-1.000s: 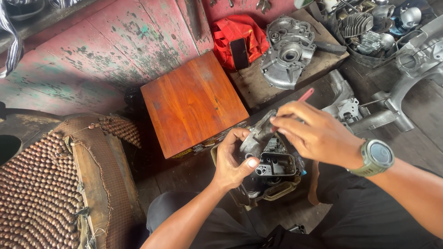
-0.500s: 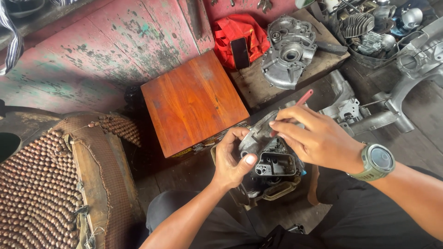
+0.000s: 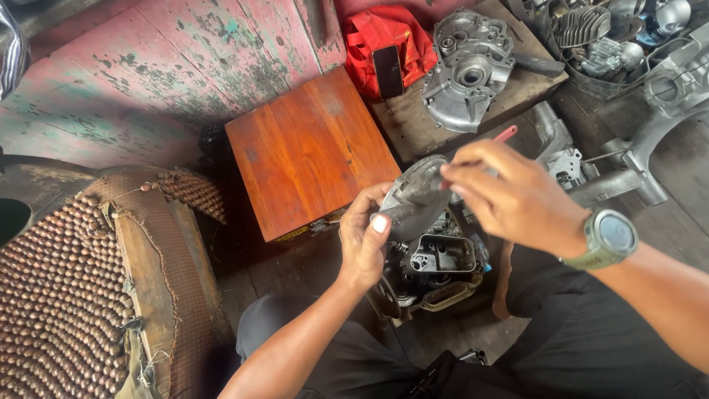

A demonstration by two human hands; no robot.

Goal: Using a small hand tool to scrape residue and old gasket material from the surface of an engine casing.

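Place: a small engine repair workshop, with work done low on the floor.
Parts: a bare metal engine casing (image 3: 467,68) lay on a worn board (image 3: 413,122) at the far side; a basket (image 3: 591,77) in the far right corner was heaped with a finned cylinder (image 3: 583,26) and other metal pieces.
Frame: a grey cast frame part (image 3: 650,137) rested at the right edge.
Floor: dark, grimy planks (image 3: 295,273).
Wall: pink paint (image 3: 148,74) flaked off old wood.
Furnishing: a wooden box (image 3: 310,151) and a beaded seat cover (image 3: 59,295) on the left.
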